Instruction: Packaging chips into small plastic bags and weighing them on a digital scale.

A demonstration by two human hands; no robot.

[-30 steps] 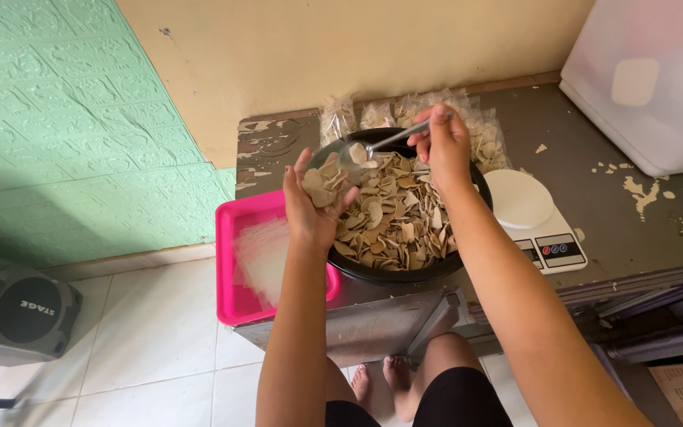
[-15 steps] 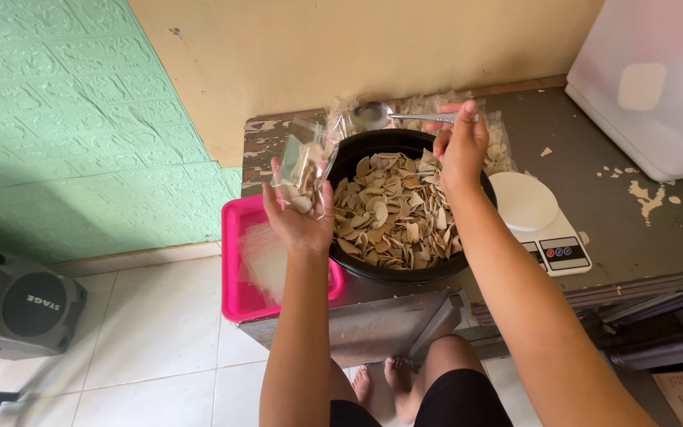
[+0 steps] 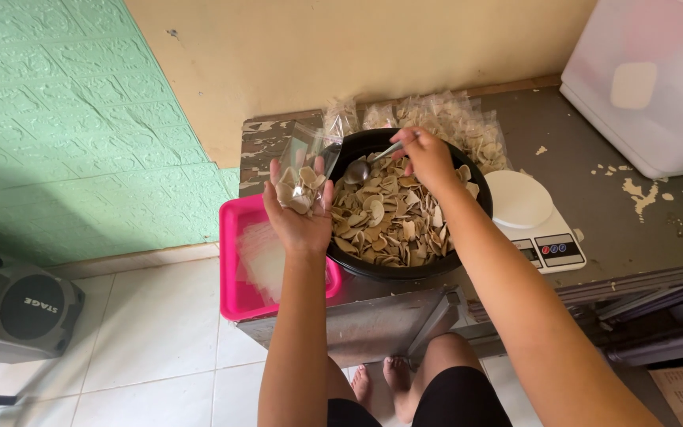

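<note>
A wide black bowl (image 3: 381, 270) full of pale beige chips (image 3: 389, 221) sits on a worn grey table. My left hand (image 3: 298, 213) holds a small clear plastic bag (image 3: 302, 178) partly filled with chips, upright by the bowl's left rim. My right hand (image 3: 424, 158) grips a metal spoon (image 3: 365, 164) by its handle, with the spoon's head dipped into the chips at the bowl's far left side.
A pink tray (image 3: 235, 292) with clear empty bags lies left of the bowl. A white kitchen scale (image 3: 535, 217) stands to its right. Filled chip bags (image 3: 468, 126) are stacked behind the bowl. A white container (image 3: 650, 79) sits far right, and a speaker (image 3: 17, 308) stands on the tiled floor.
My right hand lifted the spoon above the bowl's far rim, then brought it back down into the chips. The bag in my left hand shifted slightly left and stands more upright.
</note>
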